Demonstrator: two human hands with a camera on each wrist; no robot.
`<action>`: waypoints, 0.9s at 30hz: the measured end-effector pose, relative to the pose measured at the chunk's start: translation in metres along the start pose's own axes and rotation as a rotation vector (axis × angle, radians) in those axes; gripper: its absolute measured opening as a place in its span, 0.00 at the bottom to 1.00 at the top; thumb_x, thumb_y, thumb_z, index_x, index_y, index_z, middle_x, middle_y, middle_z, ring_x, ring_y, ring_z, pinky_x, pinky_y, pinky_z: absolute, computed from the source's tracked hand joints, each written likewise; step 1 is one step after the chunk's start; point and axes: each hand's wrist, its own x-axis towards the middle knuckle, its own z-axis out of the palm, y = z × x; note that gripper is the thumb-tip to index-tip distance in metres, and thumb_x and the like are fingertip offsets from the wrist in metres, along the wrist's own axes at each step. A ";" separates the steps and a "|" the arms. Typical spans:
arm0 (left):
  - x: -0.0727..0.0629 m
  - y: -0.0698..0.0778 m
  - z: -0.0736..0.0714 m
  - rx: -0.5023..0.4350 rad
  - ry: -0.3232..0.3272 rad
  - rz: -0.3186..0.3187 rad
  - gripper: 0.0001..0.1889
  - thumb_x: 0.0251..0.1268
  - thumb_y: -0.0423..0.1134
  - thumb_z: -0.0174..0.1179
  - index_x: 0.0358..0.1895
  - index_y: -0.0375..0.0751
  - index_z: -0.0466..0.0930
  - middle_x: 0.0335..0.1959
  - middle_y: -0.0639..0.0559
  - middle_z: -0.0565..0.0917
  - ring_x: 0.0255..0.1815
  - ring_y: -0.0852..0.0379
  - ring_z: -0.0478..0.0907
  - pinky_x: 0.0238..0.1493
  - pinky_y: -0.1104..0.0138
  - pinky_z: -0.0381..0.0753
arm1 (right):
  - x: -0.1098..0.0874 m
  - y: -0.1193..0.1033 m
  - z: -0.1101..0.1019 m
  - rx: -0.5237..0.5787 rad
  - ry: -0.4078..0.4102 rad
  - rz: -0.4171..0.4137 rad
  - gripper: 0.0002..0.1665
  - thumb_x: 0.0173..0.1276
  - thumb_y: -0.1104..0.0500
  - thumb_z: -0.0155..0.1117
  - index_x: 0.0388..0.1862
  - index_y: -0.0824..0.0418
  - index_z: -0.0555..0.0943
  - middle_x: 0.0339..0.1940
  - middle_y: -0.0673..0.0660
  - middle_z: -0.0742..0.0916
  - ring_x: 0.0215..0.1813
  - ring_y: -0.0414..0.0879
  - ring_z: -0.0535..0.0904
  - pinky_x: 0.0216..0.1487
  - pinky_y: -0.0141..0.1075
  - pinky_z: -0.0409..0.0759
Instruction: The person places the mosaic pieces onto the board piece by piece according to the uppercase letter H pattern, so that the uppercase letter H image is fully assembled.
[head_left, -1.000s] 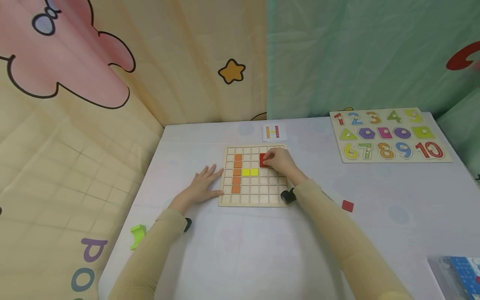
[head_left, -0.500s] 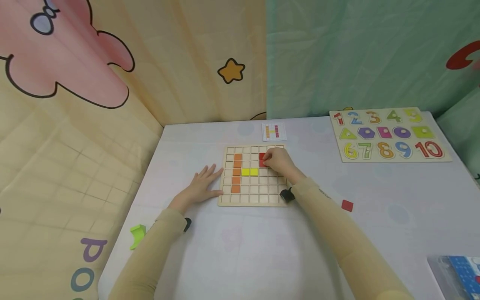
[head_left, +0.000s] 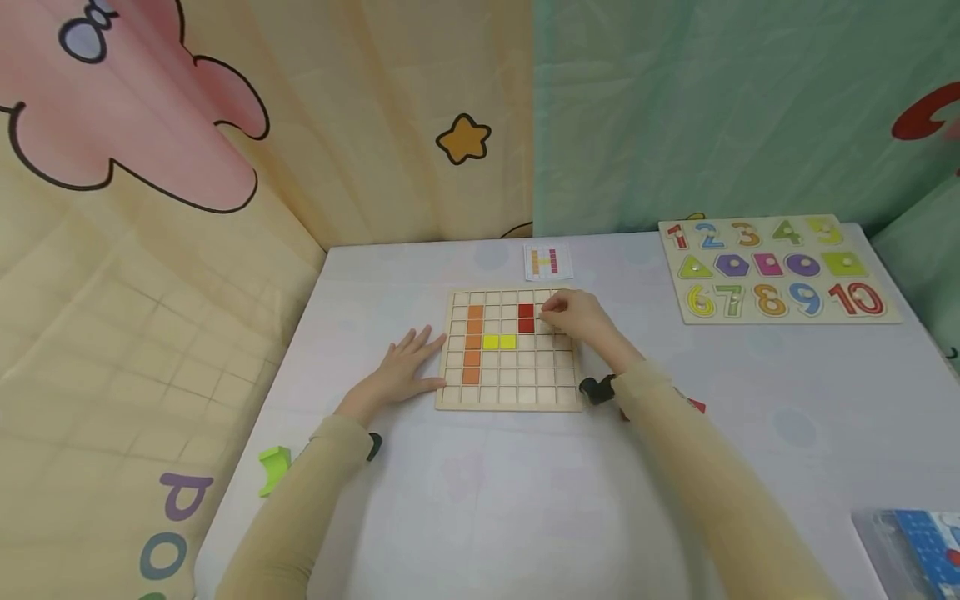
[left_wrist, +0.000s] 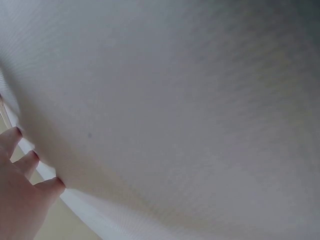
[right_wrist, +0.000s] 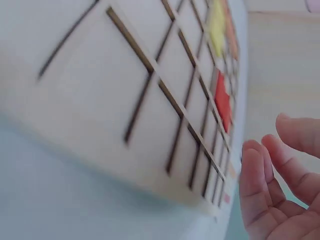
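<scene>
Grid board (head_left: 517,402) on the bench (head_left: 465,492), left hand (head_left: 399,372) at its left edge, fingers spread wide, right hand (head_left: 583,319) just right of the board's two red tiles (head_left: 526,312), fingers bent, narrowly parted

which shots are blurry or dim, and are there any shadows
Head view: evenly lit, soft shadows on the pale tablecloth, grid board fairly crisp; left wrist view: dim and greyish, darkening toward the upper right, left hand cut off by the frame; right wrist view: grid board strongly foreshortened, red tiles blurred.
</scene>
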 end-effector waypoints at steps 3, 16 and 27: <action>0.001 0.000 0.000 0.001 -0.001 -0.004 0.45 0.64 0.58 0.62 0.80 0.52 0.48 0.82 0.43 0.41 0.82 0.37 0.33 0.76 0.37 0.34 | -0.012 0.010 -0.016 0.000 -0.018 -0.005 0.18 0.72 0.53 0.61 0.53 0.64 0.81 0.47 0.62 0.84 0.46 0.53 0.77 0.48 0.41 0.79; 0.004 -0.003 0.000 -0.005 -0.022 -0.018 0.47 0.64 0.59 0.62 0.80 0.54 0.46 0.82 0.45 0.40 0.82 0.39 0.31 0.77 0.38 0.33 | -0.077 0.066 -0.043 -0.027 -0.080 -0.008 0.20 0.71 0.54 0.62 0.55 0.65 0.80 0.48 0.64 0.85 0.47 0.53 0.79 0.54 0.48 0.82; 0.003 -0.001 -0.002 -0.008 -0.029 -0.019 0.46 0.64 0.59 0.62 0.80 0.54 0.46 0.82 0.45 0.40 0.82 0.39 0.30 0.77 0.38 0.32 | -0.105 0.087 -0.054 -0.045 -0.058 0.014 0.23 0.68 0.55 0.67 0.57 0.67 0.78 0.48 0.64 0.86 0.48 0.54 0.81 0.54 0.51 0.82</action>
